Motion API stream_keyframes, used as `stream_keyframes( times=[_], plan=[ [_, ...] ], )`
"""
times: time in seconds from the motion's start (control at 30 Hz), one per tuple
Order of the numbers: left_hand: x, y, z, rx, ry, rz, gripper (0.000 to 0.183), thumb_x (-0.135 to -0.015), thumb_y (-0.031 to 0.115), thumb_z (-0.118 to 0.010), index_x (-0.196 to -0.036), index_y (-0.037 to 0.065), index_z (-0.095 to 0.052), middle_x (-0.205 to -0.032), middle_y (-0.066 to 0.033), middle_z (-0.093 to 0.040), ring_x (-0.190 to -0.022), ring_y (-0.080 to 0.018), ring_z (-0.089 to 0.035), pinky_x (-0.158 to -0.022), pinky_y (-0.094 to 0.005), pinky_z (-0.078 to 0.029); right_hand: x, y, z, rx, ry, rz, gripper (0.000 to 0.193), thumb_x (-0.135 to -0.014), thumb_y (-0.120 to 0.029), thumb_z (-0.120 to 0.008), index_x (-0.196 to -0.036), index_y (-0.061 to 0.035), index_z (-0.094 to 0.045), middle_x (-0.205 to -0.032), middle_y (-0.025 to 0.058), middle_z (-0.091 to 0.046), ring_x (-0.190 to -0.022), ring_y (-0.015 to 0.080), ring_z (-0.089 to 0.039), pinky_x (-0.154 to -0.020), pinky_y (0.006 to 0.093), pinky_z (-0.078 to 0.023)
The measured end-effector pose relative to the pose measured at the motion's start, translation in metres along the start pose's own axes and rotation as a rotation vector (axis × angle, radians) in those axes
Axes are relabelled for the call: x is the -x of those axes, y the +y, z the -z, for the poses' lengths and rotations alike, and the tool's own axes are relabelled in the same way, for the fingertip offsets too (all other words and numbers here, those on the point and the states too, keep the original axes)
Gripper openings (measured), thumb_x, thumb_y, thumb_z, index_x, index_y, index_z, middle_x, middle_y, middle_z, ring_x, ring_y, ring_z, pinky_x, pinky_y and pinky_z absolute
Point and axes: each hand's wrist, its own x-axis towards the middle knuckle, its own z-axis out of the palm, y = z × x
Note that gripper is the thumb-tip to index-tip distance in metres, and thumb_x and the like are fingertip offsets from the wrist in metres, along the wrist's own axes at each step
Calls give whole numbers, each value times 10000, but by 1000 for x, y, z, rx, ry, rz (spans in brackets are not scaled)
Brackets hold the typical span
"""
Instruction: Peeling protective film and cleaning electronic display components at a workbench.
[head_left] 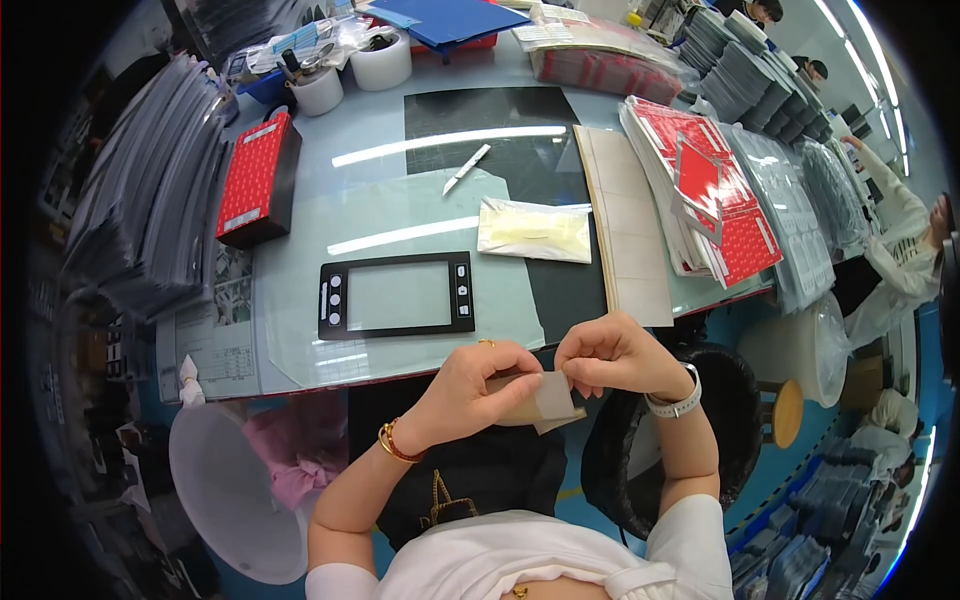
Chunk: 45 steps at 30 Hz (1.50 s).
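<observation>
In front of my body, just off the table's near edge, my left hand (480, 388) is closed on a small stack of beige and grey sheets (555, 398). The thumb lies on top of them. My right hand (618, 356) is closed in a pinch at the upper right corner of the same sheets; whether a thin layer sits between its fingertips is too small to tell. Beyond the hands, a black rectangular frame panel (397, 333) with a large window lies flat on the table. A white craft knife (467, 169) and a yellowish packet in clear wrap (533, 230) lie farther back.
A red box (259, 180) stands at the left by tall stacks of grey sheets (150, 190). Beige boards (628, 230) and red printed sheets (745, 235) lie at the right. Below the table are a black-lined bin (735, 420) and a white tub (230, 500). A person (905, 245) is at far right.
</observation>
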Motion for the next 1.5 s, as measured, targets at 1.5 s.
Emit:
stream_keyframes(
  times=[1.5],
  plan=[
    [-4,-3,-21,-173,316,-219,133,-884,-48,-690,-996,19,-709,-862,-71,-646,-770,-190,-619,-691,-285,-482,3,21,-36,334,519,413,187,-840,29,-763,-978,-20,-647,-955,45,-628,-702,85,-586,-584,214,-468]
  ],
)
